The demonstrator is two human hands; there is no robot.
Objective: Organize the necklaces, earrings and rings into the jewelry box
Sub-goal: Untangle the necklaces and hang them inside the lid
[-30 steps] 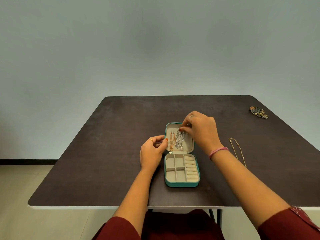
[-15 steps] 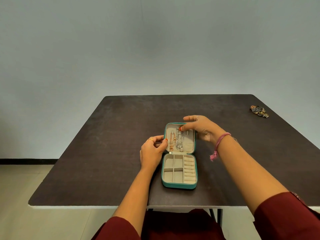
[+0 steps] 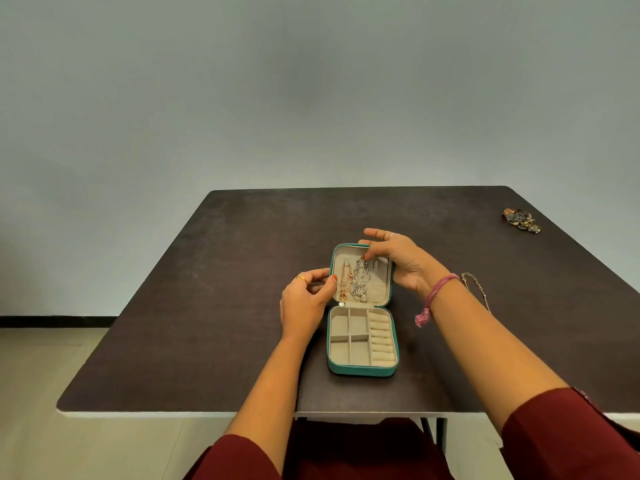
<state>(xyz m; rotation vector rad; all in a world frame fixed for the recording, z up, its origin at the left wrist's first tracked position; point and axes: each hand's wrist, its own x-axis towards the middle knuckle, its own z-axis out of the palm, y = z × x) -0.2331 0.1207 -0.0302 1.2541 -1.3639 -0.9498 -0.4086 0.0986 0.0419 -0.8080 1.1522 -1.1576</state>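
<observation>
A teal jewelry box (image 3: 362, 370) lies open on the dark table (image 3: 242, 306), its beige compartments and ring rolls bare. In the raised lid (image 3: 381, 289) hang a rose-gold necklace (image 3: 344, 278) and a silver necklace (image 3: 360, 280). My left hand (image 3: 304, 303) holds the lid's left edge with thumb and curled fingers. My right hand (image 3: 398, 261) is at the lid's top right; thumb and forefinger pinch the top of the silver necklace. A thin gold chain (image 3: 478, 289) lies on the table right of my right wrist.
A small heap of dark and gold jewelry (image 3: 522, 220) sits near the table's far right edge. The table's front edge runs just below the box, with a bare floor at the left.
My right hand has turned palm-up and shifted to the lid's right side. The box has slid slightly left. The gold chain, hidden half a second ago, shows again.
</observation>
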